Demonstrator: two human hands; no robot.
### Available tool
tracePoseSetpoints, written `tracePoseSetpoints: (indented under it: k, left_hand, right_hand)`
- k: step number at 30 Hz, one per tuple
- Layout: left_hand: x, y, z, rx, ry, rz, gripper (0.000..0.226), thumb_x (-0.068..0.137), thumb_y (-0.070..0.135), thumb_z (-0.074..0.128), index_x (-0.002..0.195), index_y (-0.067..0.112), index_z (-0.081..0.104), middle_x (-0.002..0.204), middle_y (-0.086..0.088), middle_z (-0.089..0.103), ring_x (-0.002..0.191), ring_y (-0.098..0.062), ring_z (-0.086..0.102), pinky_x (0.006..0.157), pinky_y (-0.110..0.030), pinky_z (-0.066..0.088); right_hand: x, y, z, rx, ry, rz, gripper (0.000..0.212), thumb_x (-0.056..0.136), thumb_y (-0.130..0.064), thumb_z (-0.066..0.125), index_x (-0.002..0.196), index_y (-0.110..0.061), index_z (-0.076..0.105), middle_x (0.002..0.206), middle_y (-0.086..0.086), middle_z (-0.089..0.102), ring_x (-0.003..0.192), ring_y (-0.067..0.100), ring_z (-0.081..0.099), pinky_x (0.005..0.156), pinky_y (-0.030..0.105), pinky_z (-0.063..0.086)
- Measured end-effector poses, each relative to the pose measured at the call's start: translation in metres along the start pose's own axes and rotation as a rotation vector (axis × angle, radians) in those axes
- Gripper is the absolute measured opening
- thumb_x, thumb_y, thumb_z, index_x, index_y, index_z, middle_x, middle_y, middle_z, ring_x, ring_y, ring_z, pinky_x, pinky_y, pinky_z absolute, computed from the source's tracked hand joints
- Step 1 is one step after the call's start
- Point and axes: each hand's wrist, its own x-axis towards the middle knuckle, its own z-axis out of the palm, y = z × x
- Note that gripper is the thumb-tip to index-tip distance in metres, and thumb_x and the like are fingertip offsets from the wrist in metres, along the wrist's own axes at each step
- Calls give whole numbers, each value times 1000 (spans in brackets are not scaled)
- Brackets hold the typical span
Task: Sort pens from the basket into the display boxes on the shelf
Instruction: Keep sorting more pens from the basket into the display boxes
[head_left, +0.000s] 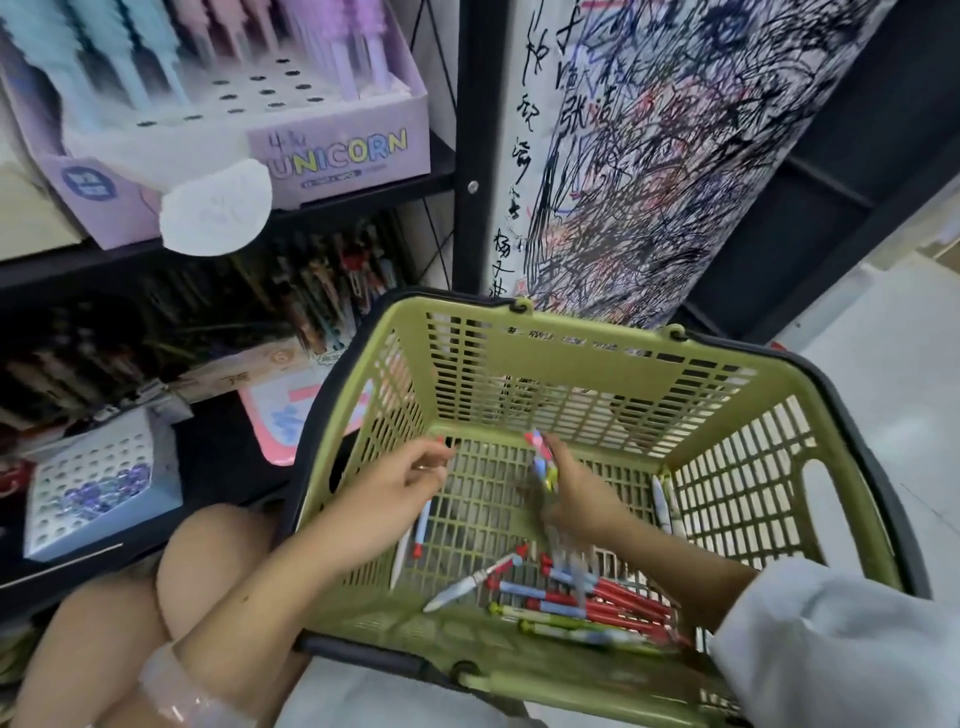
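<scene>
Green basket (582, 358) is sitting center frame, loose pens (587, 597) piling along its lower edge. Right hand (576, 499) is gripping a blurry bunch of pens (543, 460); left hand (395, 483) is hovering, fingers loosely curled, holding nothing. Unicorn box (337, 156) upper left is half full, its top cut off.

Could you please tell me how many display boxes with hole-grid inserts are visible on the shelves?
2: the purple unicorn box on the upper shelf, and a pale box on the lower shelf at left. Others may be hidden in the dark.

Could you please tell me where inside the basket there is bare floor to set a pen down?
The basket floor is bare along the far wall, beyond both hands; the near right corner is crowded with pens.
</scene>
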Motion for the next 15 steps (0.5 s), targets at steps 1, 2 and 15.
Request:
tracePoseSetpoints:
  k: [1,2,15]
  left_hand:
    - [-1,1,0,-11,3,-3,20,97,29,44,113,39,48,112,25,49,104,8,46,79,-11,35]
    - [-1,2,-1,-23,7,-9,20,97,29,44,114,38,48,113,24,49,105,6,47,78,-9,34]
    - [-5,38,22,-969,59,-128,38,85,52,45,116,32,51,86,13,73,77,-6,70,60,-35,57]
  right_hand:
    - [-3,-14,-7,227,-22,-30,93,79,1,62,147,-32,7,91,2,56,53,7,56,43,17,42]
    - [-6,-27,-13,445,-47,-62,92,79,6,60,146,-33,10,94,5,55,54,5,56,45,14,42]
    - [-39,-139,-21,1030,-93,-334,53,99,-18,40,139,-48,26,119,7,62,99,26,63,84,42,54]
